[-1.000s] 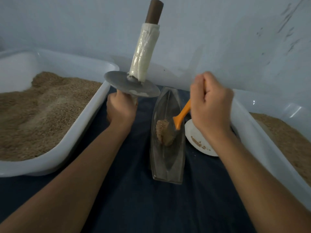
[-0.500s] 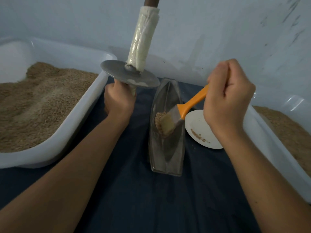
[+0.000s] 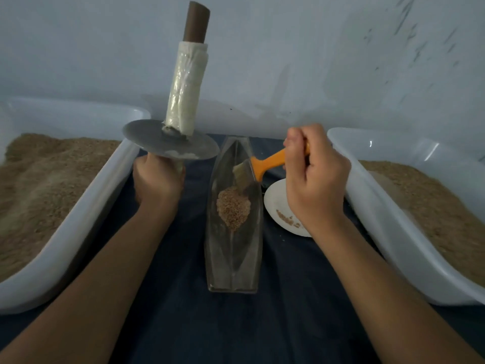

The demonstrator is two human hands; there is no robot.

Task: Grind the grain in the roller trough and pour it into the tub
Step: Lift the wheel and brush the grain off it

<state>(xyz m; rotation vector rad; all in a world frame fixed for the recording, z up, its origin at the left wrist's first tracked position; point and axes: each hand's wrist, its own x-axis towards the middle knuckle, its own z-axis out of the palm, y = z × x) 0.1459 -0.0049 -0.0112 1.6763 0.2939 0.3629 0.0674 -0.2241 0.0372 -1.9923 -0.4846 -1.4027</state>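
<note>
A dark blue cloth covers the tabletop (image 3: 183, 311) under a pale wall. At centre lies the boat-shaped roller trough (image 3: 234, 248), and a small heap of grain (image 3: 233, 207) is gathered in its middle; how finely it has been ground cannot be judged. At its 1 o'clock the bristles of an orange-handled brush (image 3: 262, 164) are set inside the trough, the handle clenched in the right hand (image 3: 315, 179). At 10 o'clock the roller wheel (image 3: 170, 143) is held clear of the trough, upright, its lower axle grasped by the left hand (image 3: 157, 179). Grinding appears finished and sweeping together is judged under way; pouring remains. A white dish (image 3: 275, 203) at 3 o'clock is partly hidden. The left tub (image 3: 86, 206) and right tub (image 3: 372, 206) are cut off by the frame.
</note>
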